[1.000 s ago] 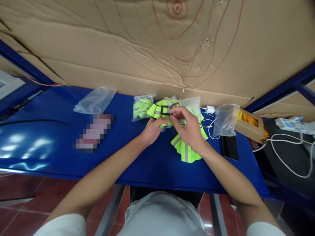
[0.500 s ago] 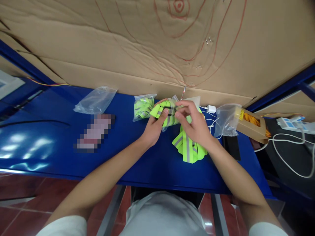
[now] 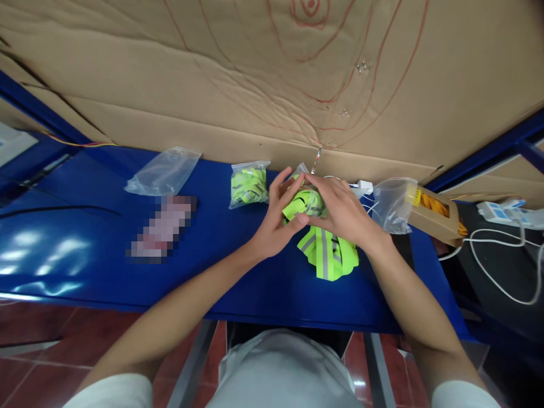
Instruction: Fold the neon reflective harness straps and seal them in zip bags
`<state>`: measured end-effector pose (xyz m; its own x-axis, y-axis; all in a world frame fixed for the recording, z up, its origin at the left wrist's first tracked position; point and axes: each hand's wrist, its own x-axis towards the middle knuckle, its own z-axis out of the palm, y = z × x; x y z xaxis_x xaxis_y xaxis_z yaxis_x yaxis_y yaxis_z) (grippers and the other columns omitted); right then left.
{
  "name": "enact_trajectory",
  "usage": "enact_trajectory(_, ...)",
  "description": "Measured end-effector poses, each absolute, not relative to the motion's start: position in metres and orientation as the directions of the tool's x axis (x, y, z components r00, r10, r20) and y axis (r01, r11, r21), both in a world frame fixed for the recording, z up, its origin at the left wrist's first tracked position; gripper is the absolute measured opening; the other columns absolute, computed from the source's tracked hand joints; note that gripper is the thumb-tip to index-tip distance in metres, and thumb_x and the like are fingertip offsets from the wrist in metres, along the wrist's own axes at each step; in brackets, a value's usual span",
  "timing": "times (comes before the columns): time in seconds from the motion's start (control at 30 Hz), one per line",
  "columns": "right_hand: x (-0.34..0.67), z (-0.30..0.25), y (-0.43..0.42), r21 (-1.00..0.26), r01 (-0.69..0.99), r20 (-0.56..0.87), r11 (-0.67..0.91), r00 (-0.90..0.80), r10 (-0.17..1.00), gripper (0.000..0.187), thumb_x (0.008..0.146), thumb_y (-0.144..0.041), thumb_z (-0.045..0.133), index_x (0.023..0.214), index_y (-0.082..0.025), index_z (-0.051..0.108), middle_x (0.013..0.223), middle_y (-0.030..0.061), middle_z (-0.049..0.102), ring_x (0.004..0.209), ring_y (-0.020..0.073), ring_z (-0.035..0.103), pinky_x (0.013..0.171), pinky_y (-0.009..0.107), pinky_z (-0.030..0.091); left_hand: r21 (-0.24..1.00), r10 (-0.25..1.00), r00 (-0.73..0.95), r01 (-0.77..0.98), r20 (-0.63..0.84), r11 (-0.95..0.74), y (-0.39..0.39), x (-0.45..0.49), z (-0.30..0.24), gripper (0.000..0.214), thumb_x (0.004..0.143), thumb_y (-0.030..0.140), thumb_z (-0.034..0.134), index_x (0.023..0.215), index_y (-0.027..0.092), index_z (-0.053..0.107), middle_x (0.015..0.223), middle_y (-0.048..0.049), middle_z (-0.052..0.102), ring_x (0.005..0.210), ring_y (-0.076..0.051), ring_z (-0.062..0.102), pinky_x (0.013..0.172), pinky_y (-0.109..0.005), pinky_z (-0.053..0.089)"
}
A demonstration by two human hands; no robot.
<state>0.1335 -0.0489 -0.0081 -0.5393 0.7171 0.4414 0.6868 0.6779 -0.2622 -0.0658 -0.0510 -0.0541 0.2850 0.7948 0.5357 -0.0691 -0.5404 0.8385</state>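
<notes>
Between my two hands is a rolled neon-yellow reflective strap with grey stripes, seemingly partly inside a clear plastic bag. My left hand grips it from the left, thumb along the near side and fingers over the far side. From the right, my right hand closes around the same roll, and its fingertips come near the left ones. Just below my hands a second reflective strap lies loosely coiled on the table. Left of them stands a zip bag packed with the same kind of strap.
The blue table meets a cardboard wall with red curves drawn on it. One clear plastic bag lies at the left, another bag at the right. Farther right are a cardboard box and white cables. A pixelated object lies left.
My left hand has shifted right and spread its fingers around the roll. My right hand has come in from picking at its edge to cupping it. The roll has moved slightly right.
</notes>
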Motion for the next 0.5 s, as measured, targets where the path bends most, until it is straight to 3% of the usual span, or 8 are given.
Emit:
enact_trajectory(0.13, 0.126, -0.020, -0.048, -0.309, 0.666, 0.434, 0.679, -0.536, 0.724, 0.091, 0.083, -0.047, 0.086, 0.158, -0.025, 0.038, 0.137, 0.0155, 0.068, 0.124, 0.0371, 0.066, 0.107, 0.055, 0.046, 0.811, 0.812, 0.189, 0.101, 0.553, -0.576, -0.050, -0.064, -0.063, 0.065, 0.100, 0.071, 0.044, 0.148, 0.030, 0.058, 0.129, -0.0102, 0.048, 0.124, -0.025, 0.049, 0.120, -0.046, 0.037)
enact_trajectory(0.27, 0.118, -0.028, -0.047, -0.362, 0.591, 0.425, 0.721, -0.583, 0.692, 0.068, 0.083, -0.040, 0.086, 0.142, -0.025, 0.055, 0.138, 0.0122, 0.069, 0.125, 0.0330, 0.066, 0.107, 0.051, 0.050, 0.812, 0.814, 0.055, 0.060, 0.578, -0.581, -0.052, -0.061, -0.067, 0.043, 0.104, 0.059, 0.048, 0.132, 0.029, 0.059, 0.109, -0.0059, 0.055, 0.100, -0.020, 0.055, 0.097, -0.036, 0.048)
enact_trajectory(0.37, 0.119, -0.025, -0.046, -0.426, 0.590, 0.463, 0.685, -0.508, 0.726, 0.052, 0.086, -0.036, 0.083, 0.132, -0.026, 0.062, 0.131, 0.0095, 0.073, 0.120, 0.0305, 0.070, 0.103, 0.048, 0.054, 0.763, 0.771, 0.053, 0.116, 0.634, -0.635, -0.053, -0.063, -0.063, 0.027, 0.105, 0.049, 0.052, 0.113, 0.027, 0.066, 0.109, -0.0068, 0.062, 0.105, -0.021, 0.060, 0.101, -0.037, 0.048)
enact_trajectory(0.5, 0.124, -0.017, -0.046, -0.497, 0.556, 0.557, 0.667, -0.386, 0.736, 0.048, 0.088, -0.036, 0.081, 0.132, -0.027, 0.064, 0.129, 0.0075, 0.074, 0.119, 0.0274, 0.070, 0.104, 0.045, 0.055, 0.620, 0.666, 0.038, 0.329, 0.745, -0.712, -0.057, -0.067, -0.052, 0.028, 0.104, 0.043, 0.056, 0.117, 0.027, 0.075, 0.125, -0.0105, 0.061, 0.122, -0.025, 0.058, 0.107, -0.042, 0.049)
